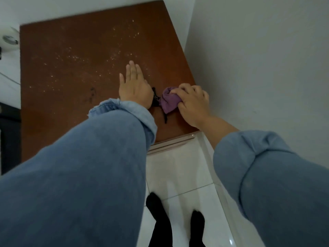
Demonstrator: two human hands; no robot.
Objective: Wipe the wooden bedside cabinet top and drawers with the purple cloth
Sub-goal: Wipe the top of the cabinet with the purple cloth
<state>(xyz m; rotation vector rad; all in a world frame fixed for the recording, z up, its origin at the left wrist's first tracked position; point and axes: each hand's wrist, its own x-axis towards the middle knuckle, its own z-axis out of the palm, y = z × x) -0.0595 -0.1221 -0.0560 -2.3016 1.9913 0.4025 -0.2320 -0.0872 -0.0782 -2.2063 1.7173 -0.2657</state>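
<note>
- Our right hand (192,102) grips the bunched purple cloth (169,102) (soft, crumpled).
- Our left hand (134,84) lies open and flat, empty, on the speckled brown cabinet top (71,68).

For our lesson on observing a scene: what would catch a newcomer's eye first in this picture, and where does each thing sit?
First, the purple cloth, bunched under the right hand near the front right corner of the wooden cabinet top. Next, the left hand lying flat and open just left of it, with a thin black item between the two. Pale specks are scattered across the top's middle and far part.
</note>
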